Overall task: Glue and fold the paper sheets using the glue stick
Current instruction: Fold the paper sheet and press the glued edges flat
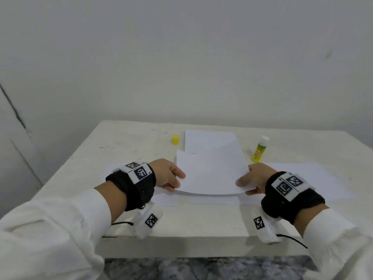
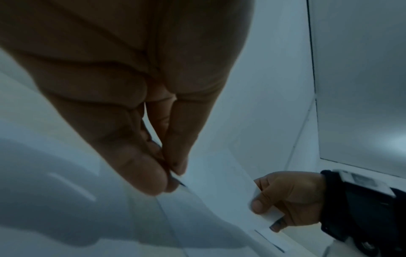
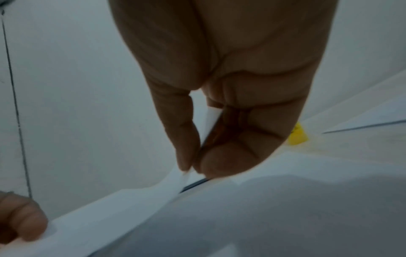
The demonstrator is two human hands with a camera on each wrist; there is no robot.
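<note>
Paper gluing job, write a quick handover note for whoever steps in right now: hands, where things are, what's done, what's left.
Left hand pinches the left edge of the lifted sheet; right hand pinches its right edge.
Near edge is raised off the table; more sheets lie beneath and beside.
Glue stick stands uncapped at the far right; its yellow cap sits far left of the paper.
Fold is under way, not creased. Whether glue is on cannot be seen.
Left: finish fold, press, recap.

A white, scuffed bench (image 1: 129, 150) stands against a plain pale wall (image 1: 181, 57), with a dark crack (image 1: 14, 110) running down the wall at far left and mottled grey floor (image 1: 201, 268) below the near edge.
</note>
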